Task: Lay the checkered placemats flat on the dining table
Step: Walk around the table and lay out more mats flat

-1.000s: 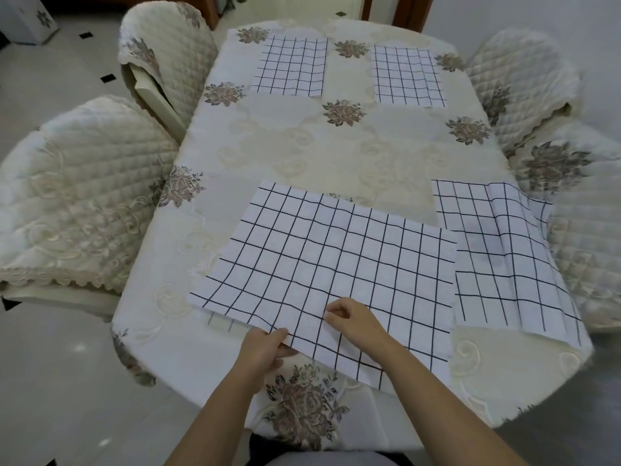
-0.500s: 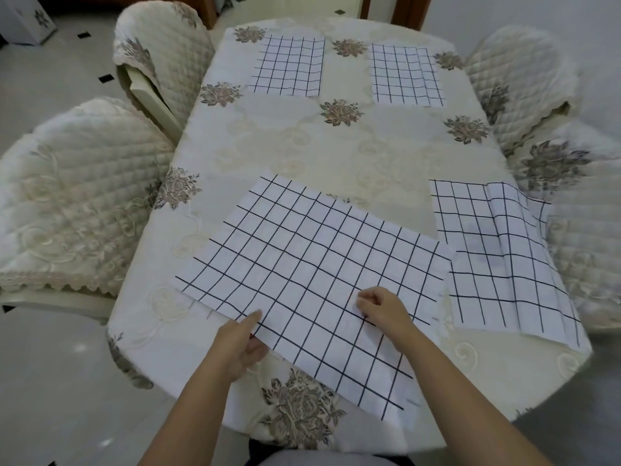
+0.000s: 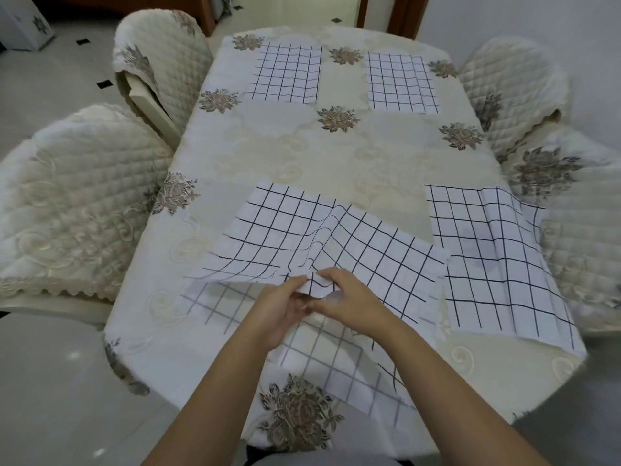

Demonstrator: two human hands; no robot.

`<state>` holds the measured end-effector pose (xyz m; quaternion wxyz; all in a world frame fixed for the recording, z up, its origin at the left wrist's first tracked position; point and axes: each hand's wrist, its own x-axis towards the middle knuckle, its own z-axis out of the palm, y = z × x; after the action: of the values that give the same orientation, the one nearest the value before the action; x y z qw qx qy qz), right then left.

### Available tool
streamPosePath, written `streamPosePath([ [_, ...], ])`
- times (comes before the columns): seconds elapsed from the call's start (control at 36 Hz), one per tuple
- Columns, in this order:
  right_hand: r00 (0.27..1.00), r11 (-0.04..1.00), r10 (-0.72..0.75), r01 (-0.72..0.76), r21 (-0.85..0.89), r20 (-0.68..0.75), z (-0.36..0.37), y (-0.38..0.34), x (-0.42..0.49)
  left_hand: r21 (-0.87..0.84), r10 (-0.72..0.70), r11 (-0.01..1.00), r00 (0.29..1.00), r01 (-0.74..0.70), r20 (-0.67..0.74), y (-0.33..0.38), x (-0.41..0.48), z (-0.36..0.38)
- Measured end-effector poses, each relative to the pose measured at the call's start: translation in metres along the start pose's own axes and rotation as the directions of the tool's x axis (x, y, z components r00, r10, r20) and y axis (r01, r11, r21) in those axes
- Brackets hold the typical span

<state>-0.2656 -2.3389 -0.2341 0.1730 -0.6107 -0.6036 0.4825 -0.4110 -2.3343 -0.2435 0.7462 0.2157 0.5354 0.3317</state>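
Both hands meet at the near edge of the bench: the left hand [image 3: 280, 306] and the right hand [image 3: 347, 302] each pinch the lifted edge of the top placemat [image 3: 336, 250], fingertips almost touching, so the cloth bunches into a raised ridge running away from them. Under it lies a second placemat [image 3: 339, 361], its grid showing fainter and greyer, its near corner hanging past the bench edge. Judging by that, two mats are stacked here and the pinch is meant to peel one off the other; neither is yet flat in its own place.

To the right, another checkered mat [image 3: 497, 264] lies on the bench [image 3: 302, 153] but with lengthwise creases and its outer side drooping over the rim toward a chair [image 3: 578, 230], so it probably wants smoothing. At the far end, the far-left mat [image 3: 285, 74] and the far-right mat [image 3: 401, 83] lie spread and nearly flat, with only slight ripples. So roughly two look done, one is close, and two are in hand.

The mats are thin, limp white cloth printed with a black line grid, rectangular, creasing readily. The bench wears a cream damask cloth with embroidered brownish flowers; the chairs carry quilted cream covers with scalloped hems.
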Motion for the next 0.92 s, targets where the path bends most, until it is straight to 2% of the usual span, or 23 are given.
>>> streamPosePath([
  [0.08, 0.994, 1.000, -0.020, 0.018, -0.019, -0.104, -0.012, -0.009, 0.002, 0.104, 0.068, 0.992, 0.997, -0.072, 0.043, 0.009, 0.000, 0.000],
  [0.19, 0.991, 0.996, -0.036, 0.026, -0.085, -0.125, -0.029, -0.014, 0.003, 0.200, 0.118, 0.971, 0.990, -0.132, 0.080, 0.011, -0.004, -0.006],
  [0.44, 0.981, 0.965, -0.119, 0.077, -0.251, -0.156, -0.034, -0.023, 0.002, 0.242, 0.161, 0.953, 0.982, -0.181, 0.103, 0.000, -0.015, -0.013],
  [0.53, 0.985, 0.935, -0.136, 0.094, -0.341, -0.102, -0.025, -0.025, 0.001, 0.195, 0.150, 0.966, 0.982, -0.171, 0.118, -0.005, -0.015, -0.016],
  [0.64, 0.992, 0.932, -0.123, 0.105, -0.346, -0.031, -0.009, -0.024, -0.003, 0.116, 0.121, 0.985, 0.989, -0.131, 0.089, -0.010, -0.012, -0.014],
  [0.72, 0.992, 0.947, -0.125, 0.128, -0.296, 0.031, 0.000, -0.023, -0.006, 0.084, 0.068, 0.994, 0.998, -0.069, 0.014, -0.013, -0.010, -0.014],
  [0.81, 0.990, 0.959, -0.121, 0.137, -0.250, 0.076, 0.006, -0.019, -0.008, 0.075, 0.073, 0.994, 0.997, -0.075, 0.033, -0.015, -0.012, -0.016],
  [0.92, 0.989, 0.975, -0.093, 0.114, -0.191, 0.113, 0.009, -0.011, -0.010, -0.072, 0.041, 0.997, 0.999, -0.041, 0.002, -0.018, -0.010, -0.019],
])
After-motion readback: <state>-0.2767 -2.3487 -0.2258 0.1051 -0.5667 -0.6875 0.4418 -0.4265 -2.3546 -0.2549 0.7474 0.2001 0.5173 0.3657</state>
